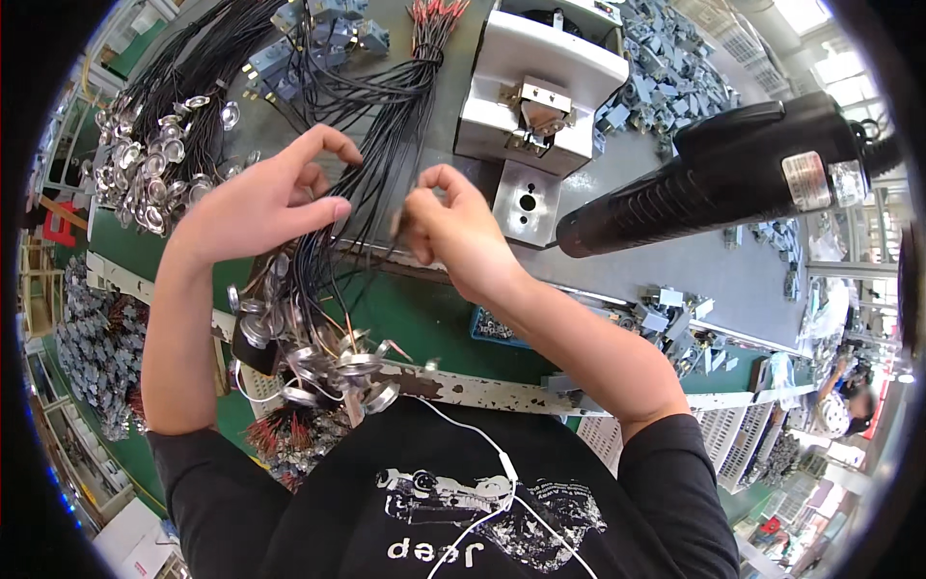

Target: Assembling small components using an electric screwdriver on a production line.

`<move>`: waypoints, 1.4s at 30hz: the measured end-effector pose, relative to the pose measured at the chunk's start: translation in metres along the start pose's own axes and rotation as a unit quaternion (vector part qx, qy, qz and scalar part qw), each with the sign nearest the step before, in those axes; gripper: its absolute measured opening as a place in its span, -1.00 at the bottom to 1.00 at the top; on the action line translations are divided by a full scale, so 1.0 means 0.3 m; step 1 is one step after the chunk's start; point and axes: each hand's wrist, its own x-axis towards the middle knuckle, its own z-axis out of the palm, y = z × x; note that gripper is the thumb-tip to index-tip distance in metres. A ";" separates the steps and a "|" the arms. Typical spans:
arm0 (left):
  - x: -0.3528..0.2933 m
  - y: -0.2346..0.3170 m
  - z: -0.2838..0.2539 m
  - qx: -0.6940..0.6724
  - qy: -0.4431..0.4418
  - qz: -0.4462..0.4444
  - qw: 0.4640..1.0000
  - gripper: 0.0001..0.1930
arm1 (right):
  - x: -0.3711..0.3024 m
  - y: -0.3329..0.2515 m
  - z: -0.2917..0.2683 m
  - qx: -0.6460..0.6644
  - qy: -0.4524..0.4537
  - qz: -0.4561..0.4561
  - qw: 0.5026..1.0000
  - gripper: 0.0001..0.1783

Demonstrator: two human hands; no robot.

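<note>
A bundle of thin black cables (381, 125) runs over the near edge of the grey worktable. Round silver metal caps (357, 365) hang from its lower ends, in front of my body. My left hand (256, 203) is at the left side of the bundle, thumb and forefinger apart, their tips beside the cables. To the right of the cables, my right hand (461, 232) is closed, fingers curled and pressed together. A dark blur shows at its fingertips, and what they hold cannot be made out.
A white bench machine (531, 87) with a metal fixture stands beyond my right hand. The black power tool (723, 183) juts in from the right. Grey-blue switch parts (666, 77) lie piled behind. More capped cables (154, 154) lie at left; a blue tray (497, 326) sits below the edge.
</note>
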 end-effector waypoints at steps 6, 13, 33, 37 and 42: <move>0.026 -0.070 -0.002 -0.043 -0.013 0.108 0.993 -0.60 | -0.029 -0.017 -0.018 0.075 -0.116 0.012 0.990 -0.87; -0.032 -0.084 -0.111 -0.033 -0.041 0.017 0.998 -0.59 | -0.101 -0.043 -0.120 -0.163 -0.084 0.021 0.983 -0.66; -0.033 0.075 0.201 0.439 0.006 0.172 0.882 -0.67 | -0.186 0.012 -0.139 -0.159 -0.057 -0.021 0.985 -0.40; -0.037 0.082 0.208 0.437 0.042 0.210 0.874 -0.72 | -0.227 -0.082 -0.118 -0.105 -0.022 0.018 0.994 -0.45; -0.045 0.094 0.207 0.435 0.043 0.211 0.874 -0.79 | -0.291 -0.101 -0.144 -0.158 -0.061 0.017 0.985 -0.46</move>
